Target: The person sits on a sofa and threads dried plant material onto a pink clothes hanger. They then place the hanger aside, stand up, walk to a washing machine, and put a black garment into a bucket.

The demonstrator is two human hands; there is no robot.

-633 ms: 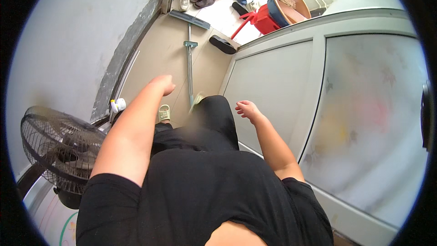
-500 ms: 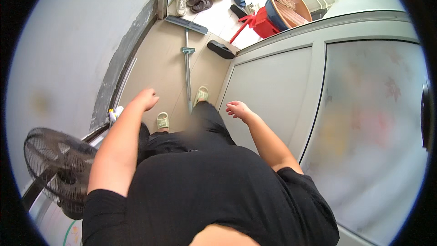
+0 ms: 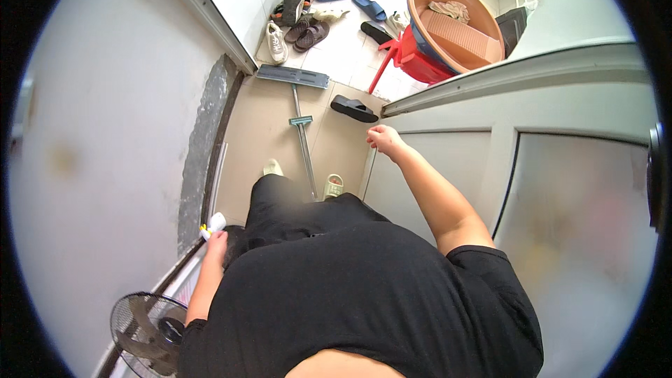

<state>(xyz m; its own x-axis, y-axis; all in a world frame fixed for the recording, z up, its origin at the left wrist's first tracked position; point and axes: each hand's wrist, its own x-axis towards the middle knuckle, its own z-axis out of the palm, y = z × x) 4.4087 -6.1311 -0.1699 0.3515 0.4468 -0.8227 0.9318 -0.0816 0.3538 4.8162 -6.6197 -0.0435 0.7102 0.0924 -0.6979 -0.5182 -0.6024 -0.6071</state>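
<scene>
My right hand (image 3: 384, 138) hangs in front of me on the right, fingers loosely curled and slightly apart, nothing in it. It is nearest the grey-white door panel (image 3: 434, 161) and a black slipper (image 3: 354, 108). Low at my left side, my left hand (image 3: 218, 243) is partly hidden and its fingers do not show clearly. Beside it stands a white object with yellow parts (image 3: 213, 224). A flat mop (image 3: 301, 122) lies on the beige floor, its grey head (image 3: 292, 76) at the doorway and its handle running toward my pale green slippers (image 3: 334, 185).
Past the doorway, shoes and slippers (image 3: 308, 31) lie scattered on white tiles. A large orange-brown basin (image 3: 483, 10) holding a washboard and cloth sits over a red stool (image 3: 420, 63). A black fan (image 3: 150, 332) stands at my left, by the grey wall (image 3: 119, 133).
I have stepped forward, so the mop, doorway and basin appear lower in view. My left arm has swung back to my side, and my right arm has swung forward.
</scene>
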